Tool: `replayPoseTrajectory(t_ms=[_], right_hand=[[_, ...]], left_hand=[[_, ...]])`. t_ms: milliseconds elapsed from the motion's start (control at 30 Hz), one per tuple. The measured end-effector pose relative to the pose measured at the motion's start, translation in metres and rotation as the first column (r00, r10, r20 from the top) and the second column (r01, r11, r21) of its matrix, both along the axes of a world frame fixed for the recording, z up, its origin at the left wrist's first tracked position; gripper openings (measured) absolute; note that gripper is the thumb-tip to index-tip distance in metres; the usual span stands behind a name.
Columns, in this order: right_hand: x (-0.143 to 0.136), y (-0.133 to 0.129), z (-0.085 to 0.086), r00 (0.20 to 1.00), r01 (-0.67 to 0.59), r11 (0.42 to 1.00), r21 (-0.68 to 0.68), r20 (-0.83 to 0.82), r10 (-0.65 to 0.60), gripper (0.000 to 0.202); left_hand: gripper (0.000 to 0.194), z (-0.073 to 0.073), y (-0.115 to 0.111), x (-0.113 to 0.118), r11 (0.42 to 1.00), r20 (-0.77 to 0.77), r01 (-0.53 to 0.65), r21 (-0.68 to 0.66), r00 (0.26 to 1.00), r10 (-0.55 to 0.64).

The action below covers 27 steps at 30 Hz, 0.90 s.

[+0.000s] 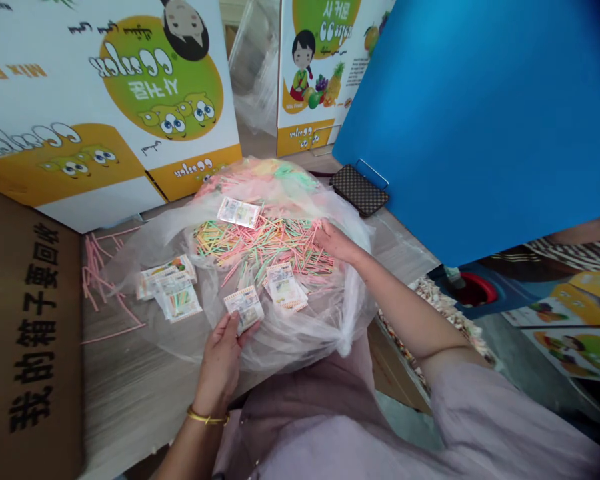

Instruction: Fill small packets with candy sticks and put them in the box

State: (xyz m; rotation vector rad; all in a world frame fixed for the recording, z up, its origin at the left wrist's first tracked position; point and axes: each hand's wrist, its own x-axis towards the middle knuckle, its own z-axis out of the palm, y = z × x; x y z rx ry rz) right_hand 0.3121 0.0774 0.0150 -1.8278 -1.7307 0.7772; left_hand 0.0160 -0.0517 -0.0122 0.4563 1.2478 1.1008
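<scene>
A large clear plastic bag (285,343) lies spread on the table, with a heap of thin pink, green and yellow sticks (265,243) in its opening. My left hand (225,347), with a gold bangle at the wrist, pinches a small printed packet (245,307) over the bag's near side. At the heap's right edge, my right hand (333,241) has its fingers bent together among the sticks; whether it grips any is hidden. More packets lie on the plastic: some right of my left hand (284,287), some at the left (177,293), and one behind the heap (239,212).
Printed white and yellow cartons (125,100) stand behind the bag, and a brown carton (30,333) at the left. Loose pink sticks (97,267) lie beside it. A checkered pouch (360,189) rests by a large blue panel (480,120). Another person's arm (590,230) shows at the right.
</scene>
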Motion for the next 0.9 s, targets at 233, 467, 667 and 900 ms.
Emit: replayPoseTrajectory(t_ms=[233,467,667,900], right_hand=[[-0.011,-0.002,0.007,0.983,-0.060,0.995,-0.075,0.172,0.072,0.027],[-0.051,0.004,0.002,0.853,-0.175,0.974,-0.141,0.472,0.221,0.031],[-0.035,0.012,0.011,0.879,-0.162,0.978,-0.129,0.432,0.202,0.022],[-0.014,0.003,0.028,0.905,-0.090,0.996,-0.014,0.417,0.087,0.021]], left_hand=[[0.040,0.001,0.000,0.003,1.000,0.003,0.021,0.010,1.000,-0.021],[0.036,0.002,-0.001,0.004,1.000,0.003,0.011,0.009,1.000,-0.011],[0.059,0.000,-0.001,-0.008,0.998,-0.036,-0.047,0.038,0.998,0.048],[0.042,0.005,0.006,-0.014,0.989,-0.135,0.021,0.148,0.991,0.000]])
